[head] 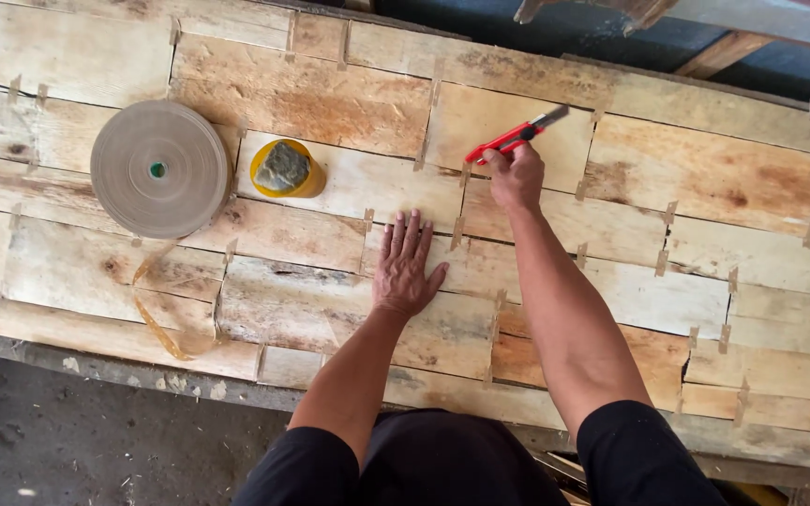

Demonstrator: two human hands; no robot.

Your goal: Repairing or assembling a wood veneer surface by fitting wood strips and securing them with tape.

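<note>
Two bare hands work over a wide sheet of pale wood veneer pieces (330, 103), joined edge to edge by many short strips of brown paper tape. One red-handled utility knife (516, 138) is in view, clasped in the right hand (516, 178); its fingers are curled tight round the handle, and the grey blade end points up and to the right, just above a seam between two pieces. One left hand (405, 267) lies flat, palm down, fingers straight and close together, pressing on the veneer just below and to the left of the knife hand; it grips nothing.

One large flat roll of brown paper tape (159, 169) rests on the sheet well to the left, with one loose curl of tape (157, 323) trailing below it. One small yellow round container (286, 170) with a grey lump in it sits just beside the roll, to its right. Nothing lies between the hands and the seam. Dark sleeves cover both upper arms at the bottom edge.
</note>
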